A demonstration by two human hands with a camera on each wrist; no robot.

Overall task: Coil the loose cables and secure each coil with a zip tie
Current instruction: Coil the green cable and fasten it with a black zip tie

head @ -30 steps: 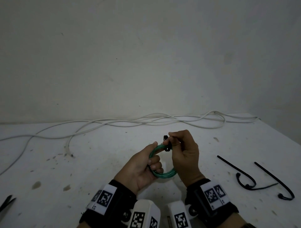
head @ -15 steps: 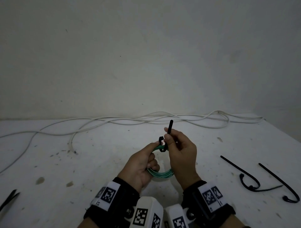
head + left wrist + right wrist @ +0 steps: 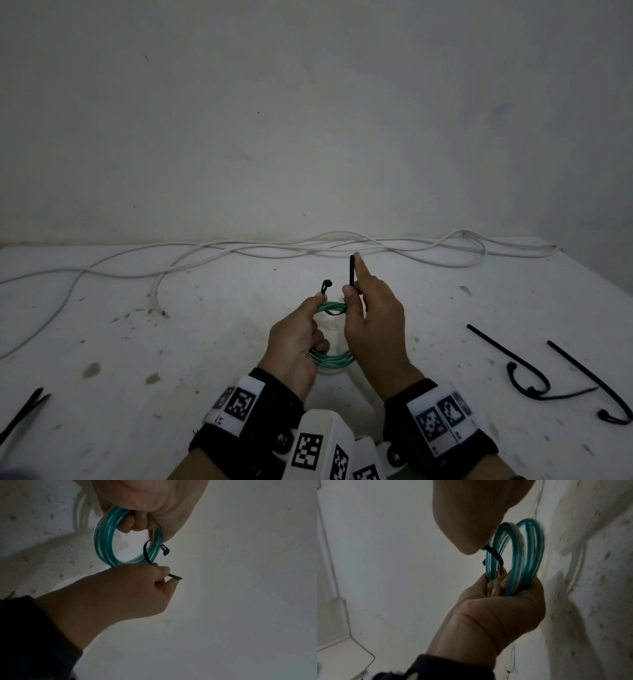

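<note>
Step in hand: tying the green cable coil (image 3: 331,358). Left hand (image 3: 297,342) curls its fingers through the coil, holding it above the tabletop (image 3: 191,342); its thumb presses the head end of the black zip tie (image 3: 147,553) against the strands. Right hand (image 3: 373,329) pinches the tie's tail just beside the left grip, tail pointing up. The tie wraps under the strands; head (image 3: 326,284) and tail stand apart, not yet joined.

Judgement: next move calls for bending the tail over to the head slot, threading it, then pulling tight without the left grip letting the turns spread.

Views: head view alone shows the loose white cable (image 3: 308,248) uncoiled beyond the grips, and spare ties (image 3: 534,373) off to the right. Left wrist view shows the head's open slot; right wrist view shows the coil splitting into two bunches.
</note>
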